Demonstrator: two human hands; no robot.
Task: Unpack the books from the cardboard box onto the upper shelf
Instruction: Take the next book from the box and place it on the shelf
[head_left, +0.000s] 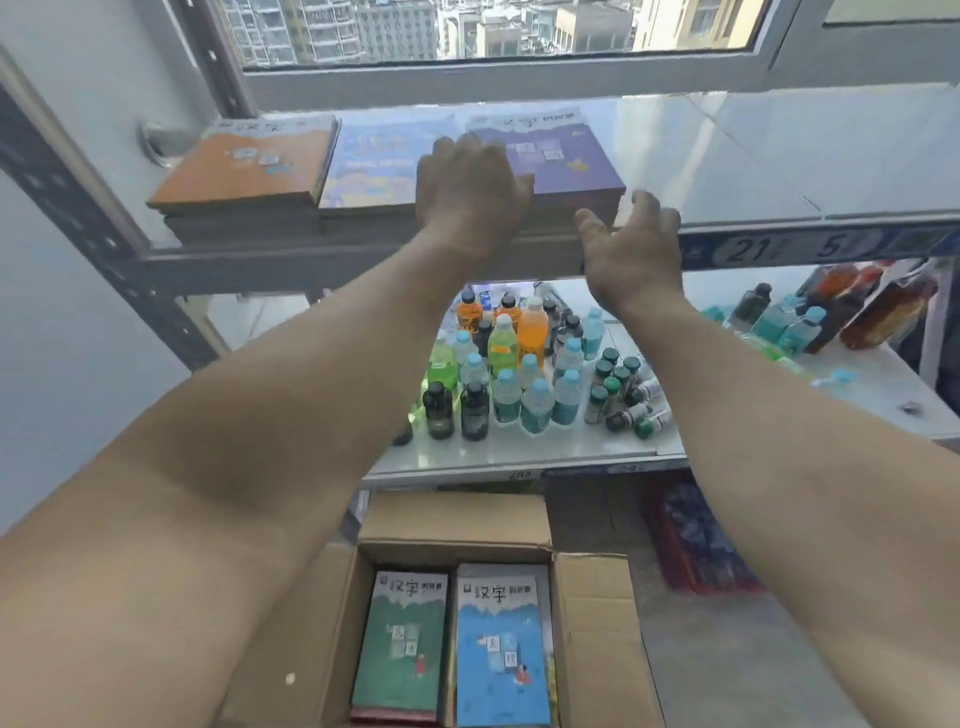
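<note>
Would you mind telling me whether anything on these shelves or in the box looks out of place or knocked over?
Yes: on the lower shelf, a few small green-capped bottles lie tipped on their sides beside the upright ones. The book stacks on the upper shelf lie flat and fairly even, and the cardboard box looks intact.

Purple book flat atop stack on upper shelf, under left hand fingers, just left of right hand. Blue-yellow book and orange book flat, further left of left hand. Open cardboard box well below both hands, holding green book and blue book, covers up, side by side.
</note>
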